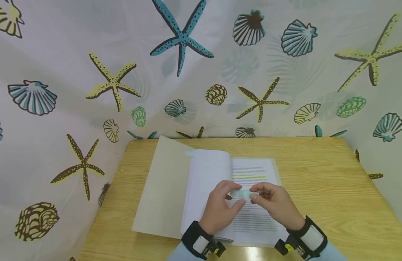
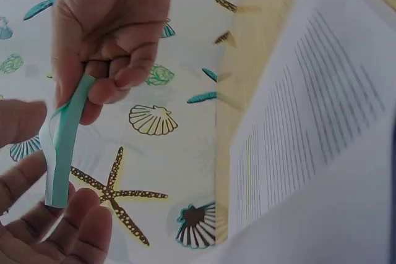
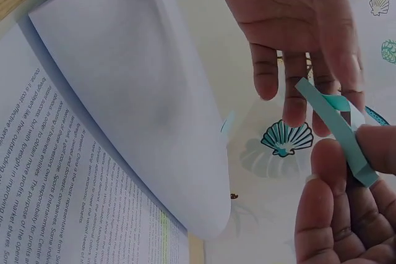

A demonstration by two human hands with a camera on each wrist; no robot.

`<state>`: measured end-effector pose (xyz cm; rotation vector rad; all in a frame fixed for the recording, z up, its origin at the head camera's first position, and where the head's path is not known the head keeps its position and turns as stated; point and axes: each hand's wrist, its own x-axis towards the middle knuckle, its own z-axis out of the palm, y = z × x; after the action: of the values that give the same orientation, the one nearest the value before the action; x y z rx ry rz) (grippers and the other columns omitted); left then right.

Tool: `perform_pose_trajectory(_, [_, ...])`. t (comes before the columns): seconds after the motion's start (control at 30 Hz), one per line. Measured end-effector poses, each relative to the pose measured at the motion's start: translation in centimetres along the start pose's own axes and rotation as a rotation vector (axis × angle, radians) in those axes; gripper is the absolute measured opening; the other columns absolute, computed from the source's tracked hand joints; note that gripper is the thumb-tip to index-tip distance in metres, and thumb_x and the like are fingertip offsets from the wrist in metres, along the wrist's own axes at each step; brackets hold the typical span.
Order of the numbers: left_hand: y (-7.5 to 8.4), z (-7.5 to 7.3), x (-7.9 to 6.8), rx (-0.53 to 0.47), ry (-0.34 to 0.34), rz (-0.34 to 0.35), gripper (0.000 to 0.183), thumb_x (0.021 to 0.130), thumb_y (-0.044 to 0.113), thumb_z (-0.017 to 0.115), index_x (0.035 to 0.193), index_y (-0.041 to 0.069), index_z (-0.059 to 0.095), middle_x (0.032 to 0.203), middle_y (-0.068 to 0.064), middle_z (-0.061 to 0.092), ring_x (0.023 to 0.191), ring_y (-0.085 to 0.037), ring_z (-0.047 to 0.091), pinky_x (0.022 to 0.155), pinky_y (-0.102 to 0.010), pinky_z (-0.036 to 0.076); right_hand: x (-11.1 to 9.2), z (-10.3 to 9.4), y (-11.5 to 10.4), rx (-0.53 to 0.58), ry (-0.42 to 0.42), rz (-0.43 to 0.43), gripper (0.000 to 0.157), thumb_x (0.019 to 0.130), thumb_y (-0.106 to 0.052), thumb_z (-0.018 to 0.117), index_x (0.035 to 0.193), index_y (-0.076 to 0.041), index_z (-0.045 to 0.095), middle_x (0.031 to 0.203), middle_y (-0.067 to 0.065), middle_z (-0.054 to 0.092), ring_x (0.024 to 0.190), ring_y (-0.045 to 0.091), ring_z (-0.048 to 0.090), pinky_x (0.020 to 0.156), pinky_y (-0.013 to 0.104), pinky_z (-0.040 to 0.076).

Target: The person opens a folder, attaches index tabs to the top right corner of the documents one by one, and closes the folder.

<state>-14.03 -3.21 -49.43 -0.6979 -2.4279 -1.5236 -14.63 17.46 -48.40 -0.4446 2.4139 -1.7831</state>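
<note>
A small pad of teal sticky notes point(image 1: 241, 194) is held over an open bound document. My right hand point(image 1: 278, 203) pinches one end of the pad between thumb and fingers. At the other end is my left hand point(image 1: 220, 208), its thumb and index finger spread apart and its fingers point(image 2: 80, 227) behind the pad's end. One sheet curls away from the pad, as the right wrist view shows. Under the hands lies the printed page point(image 1: 253, 221), with a yellow highlighted line point(image 1: 248, 177). To the left, turned pages point(image 1: 209, 181) bulge upward.
The document's cream cover point(image 1: 165, 192) lies open on the wooden table point(image 1: 325, 181). A pale teal tab point(image 1: 190, 153) sticks out from the top left of the turned pages. Behind the table hangs a white cloth point(image 1: 201, 119) printed with shells and starfish.
</note>
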Motion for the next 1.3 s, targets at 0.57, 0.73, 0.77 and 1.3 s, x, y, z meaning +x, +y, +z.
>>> perform_pose_trajectory(0.57, [0.0,-0.6,0.1,0.206,0.044,0.227,0.026,0.083,0.025,0.077,0.104,0.013,0.069,0.103,0.005,0.068,0.098,-0.003,0.061,0.081,-0.016,0.048,-0.3,0.0,0.1,0.134,-0.048,-0.051,0.02,0.098,-0.012,0.056,0.108,0.005,0.06,0.097,0.016,0.066,0.083,0.025,0.069,0.075,0.035,0.056])
perform_pose_trajectory(0.73, [0.1,-0.8,0.0,0.146,0.031,0.188,0.026,0.084,0.027,0.075,0.106,0.013,0.069,0.102,0.006,0.069,0.089,0.002,0.06,0.074,-0.015,0.048,-0.4,-0.1,0.3,0.168,-0.051,-0.053,0.023,0.1,-0.011,0.052,0.111,0.008,0.058,0.099,0.015,0.066,0.085,0.024,0.068,0.076,0.035,0.056])
perform_pose_trajectory(0.77, [0.1,-0.9,0.0,0.141,0.031,0.182,0.026,0.084,0.027,0.075,0.106,0.013,0.069,0.102,0.006,0.069,0.088,0.002,0.06,0.073,-0.016,0.049,-0.4,-0.1,0.3,0.177,-0.049,-0.056,0.023,0.1,-0.01,0.052,0.111,0.009,0.057,0.099,0.015,0.066,0.085,0.025,0.068,0.076,0.035,0.056])
perform_pose_trajectory(1.3, [0.9,-0.4,0.3,0.381,0.035,0.284,0.026,0.079,0.021,0.08,0.101,0.014,0.068,0.095,0.006,0.067,0.088,-0.002,0.061,0.074,-0.011,0.045,-0.8,0.2,-0.7,0.119,-0.13,-0.096,0.022,0.102,-0.009,0.046,0.115,0.001,0.061,0.114,0.019,0.065,0.081,0.025,0.07,0.071,0.038,0.056])
